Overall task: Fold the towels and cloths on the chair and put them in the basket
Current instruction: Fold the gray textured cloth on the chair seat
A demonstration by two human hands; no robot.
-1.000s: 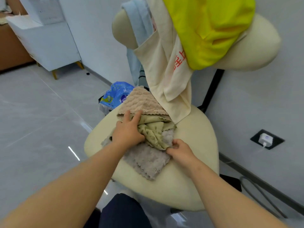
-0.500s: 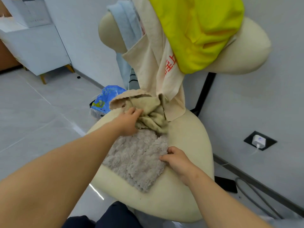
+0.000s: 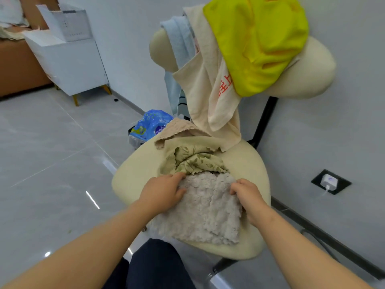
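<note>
A fluffy grey cloth (image 3: 205, 211) lies flat on the cream chair seat (image 3: 133, 180). My left hand (image 3: 163, 191) grips its far left corner and my right hand (image 3: 246, 195) grips its far right corner. Behind it sits a bunched olive leaf-print cloth (image 3: 195, 159) and a tan textured cloth (image 3: 177, 128). Over the chair's backrest (image 3: 306, 76) hang a yellow cloth (image 3: 260, 40), a beige towel with red characters (image 3: 214, 88) and a light blue towel (image 3: 179, 44). No basket is in view.
A blue plastic package (image 3: 152, 124) sits in a dark container on the floor beyond the seat. A white cabinet (image 3: 68, 61) stands at the back left by the wall. A floor socket with a white plug (image 3: 330, 181) lies to the right. My dark-trousered knee (image 3: 156, 265) is below the seat.
My left hand let go of the olive cloth, left at the back of the seat, and moved to the grey cloth's far left corner. My right hand shifted up to its far right corner.
</note>
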